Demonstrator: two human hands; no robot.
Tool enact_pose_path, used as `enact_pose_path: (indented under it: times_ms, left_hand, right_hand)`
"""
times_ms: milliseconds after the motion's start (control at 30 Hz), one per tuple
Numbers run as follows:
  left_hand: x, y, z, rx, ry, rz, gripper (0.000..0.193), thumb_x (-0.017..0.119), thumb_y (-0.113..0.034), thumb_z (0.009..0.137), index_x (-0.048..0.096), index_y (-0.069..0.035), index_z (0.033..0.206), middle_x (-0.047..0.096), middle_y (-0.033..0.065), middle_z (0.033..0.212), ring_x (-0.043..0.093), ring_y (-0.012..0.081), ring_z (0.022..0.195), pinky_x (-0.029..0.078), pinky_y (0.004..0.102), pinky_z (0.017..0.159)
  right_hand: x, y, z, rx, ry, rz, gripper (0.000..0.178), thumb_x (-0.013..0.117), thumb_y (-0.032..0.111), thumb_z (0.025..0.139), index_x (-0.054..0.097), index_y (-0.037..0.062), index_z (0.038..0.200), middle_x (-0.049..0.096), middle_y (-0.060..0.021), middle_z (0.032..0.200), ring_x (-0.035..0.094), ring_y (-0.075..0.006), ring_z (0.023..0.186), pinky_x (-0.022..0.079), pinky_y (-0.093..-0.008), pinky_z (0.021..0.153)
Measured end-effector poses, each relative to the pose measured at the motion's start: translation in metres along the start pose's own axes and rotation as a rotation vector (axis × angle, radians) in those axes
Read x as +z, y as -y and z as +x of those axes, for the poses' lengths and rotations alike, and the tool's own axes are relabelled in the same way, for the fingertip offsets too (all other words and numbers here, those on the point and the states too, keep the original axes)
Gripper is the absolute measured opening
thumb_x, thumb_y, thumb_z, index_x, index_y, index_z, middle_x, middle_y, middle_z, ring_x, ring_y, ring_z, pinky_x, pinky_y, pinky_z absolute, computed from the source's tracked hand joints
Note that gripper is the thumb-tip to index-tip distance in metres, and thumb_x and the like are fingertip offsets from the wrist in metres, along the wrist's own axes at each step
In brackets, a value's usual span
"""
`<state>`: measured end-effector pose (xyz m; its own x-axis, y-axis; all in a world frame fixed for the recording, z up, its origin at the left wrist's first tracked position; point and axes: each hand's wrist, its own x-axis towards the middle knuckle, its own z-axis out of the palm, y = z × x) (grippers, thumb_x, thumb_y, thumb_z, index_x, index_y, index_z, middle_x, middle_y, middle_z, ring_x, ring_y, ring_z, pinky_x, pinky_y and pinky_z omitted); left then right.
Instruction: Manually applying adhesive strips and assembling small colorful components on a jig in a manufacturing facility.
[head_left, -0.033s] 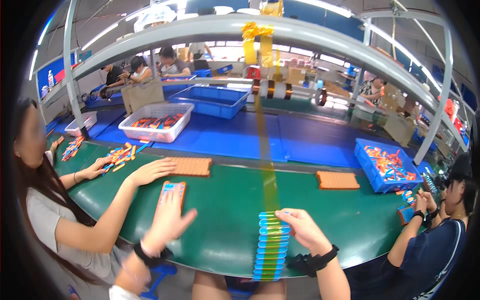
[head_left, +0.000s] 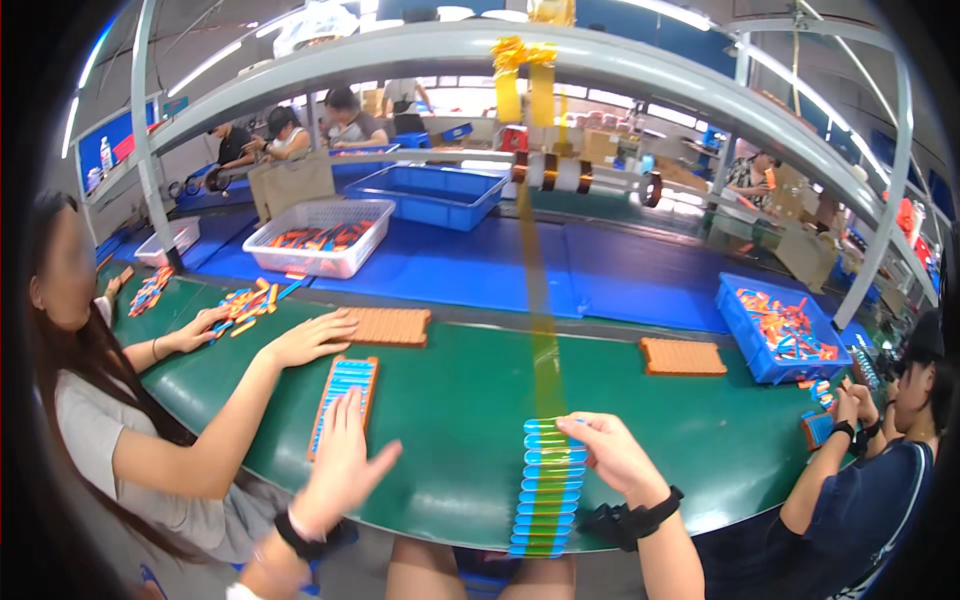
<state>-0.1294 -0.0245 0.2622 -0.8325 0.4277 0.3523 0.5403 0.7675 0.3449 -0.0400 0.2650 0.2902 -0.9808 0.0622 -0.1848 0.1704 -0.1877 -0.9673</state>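
**Right hand [head_left: 612, 452] pinches yellow tape [head_left: 546, 385] at the far end of a row of blue strips [head_left: 529, 485]**

If the bottle [head_left: 105, 155] at far left carries a label, it is too small to read. The row lies on the green bench [head_left: 450, 400], in front of the person. Its long axis runs away from the body, leaning slightly right at the far end; each strip lies crosswise. The tape follows this axis and rises toward the rollers [head_left: 550, 172].

The right thumb and forefinger are pressed together on the tape; they cover its exact corner. The left hand [head_left: 343, 468], blurred, has its thumb spread wide, and hides the near part of an orange tray [head_left: 373, 388] with blue pieces. Whether it touches, I cannot tell. The left forearm is cut off by the lower edge.
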Motion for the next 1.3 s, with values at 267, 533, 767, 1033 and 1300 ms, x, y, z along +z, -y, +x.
enact_pose_path:
  times_ms: [267, 533, 767, 1033, 1300]
  left_hand:
    - [0.021, 0.015, -0.058, -0.449, -0.347, -0.009, 0.103, 0.075, -0.027, 0.06, 0.008, 0.012, 0.128, 0.032, 0.0273, 0.123, 0.032, 0.0381, 0.112, 0.027, 0.0414, 0.096]
    - [0.033, 0.01, -0.059, -0.327, -0.4, -0.178, 0.101, 0.074, -0.012, 0.055, 0.008, 0.012, 0.129, 0.042, 0.0196, 0.109, 0.039, 0.0308, 0.101, 0.033, 0.0361, 0.091]
    - [0.055, -0.074, -0.066, -0.191, -0.231, -0.254, 0.108, 0.077, -0.021, 0.053, 0.006, 0.015, 0.127, 0.039, 0.022, 0.116, 0.035, 0.0331, 0.104, 0.03, 0.0405, 0.092]
    - [0.04, -0.053, -0.063, -0.05, -0.005, -0.235, 0.091, 0.077, -0.019, 0.056, 0.025, 0.01, 0.125, 0.031, 0.0229, 0.126, 0.035, 0.0352, 0.105, 0.032, 0.0409, 0.091]
    - [0.039, -0.051, -0.062, 0.085, 0.053, -0.333, 0.055, 0.069, -0.01, 0.063, 0.048, 0.005, 0.112, 0.046, 0.012, 0.121, 0.043, 0.0279, 0.098, 0.035, 0.0366, 0.086]
  right_hand:
    - [0.016, -0.001, 0.013, -0.009, 0.021, -0.025, 0.017, 0.054, 0.022, 0.084, 0.059, 0.0056, 0.083, 0.056, 0.0045, 0.07, 0.043, -0.0001, 0.055, 0.031, -0.0165, 0.047]
    - [0.025, -0.004, 0.014, 0.001, 0.022, 0.036, 0.018, 0.054, 0.022, 0.085, 0.059, 0.005, 0.083, 0.057, 0.0026, 0.072, 0.048, -0.0018, 0.058, 0.036, -0.0168, 0.049]
    - [0.031, 0.0, 0.002, -0.179, -0.072, 0.136, 0.012, 0.055, 0.014, 0.084, 0.058, 0.0031, 0.082, 0.058, -0.0001, 0.075, 0.052, -0.0048, 0.066, 0.041, -0.0203, 0.06]
    - [0.067, -0.058, -0.071, -0.102, -0.2, -0.127, 0.014, 0.059, 0.013, 0.082, 0.06, -0.0012, 0.082, 0.056, 0.0013, 0.074, 0.047, -0.0015, 0.068, 0.039, -0.0172, 0.061]
    - [0.078, -0.109, -0.109, -0.004, -0.227, 0.051, 0.013, 0.059, 0.005, 0.08, 0.06, -0.0047, 0.089, 0.061, -0.004, 0.079, 0.053, -0.0039, 0.066, 0.043, -0.0174, 0.056]
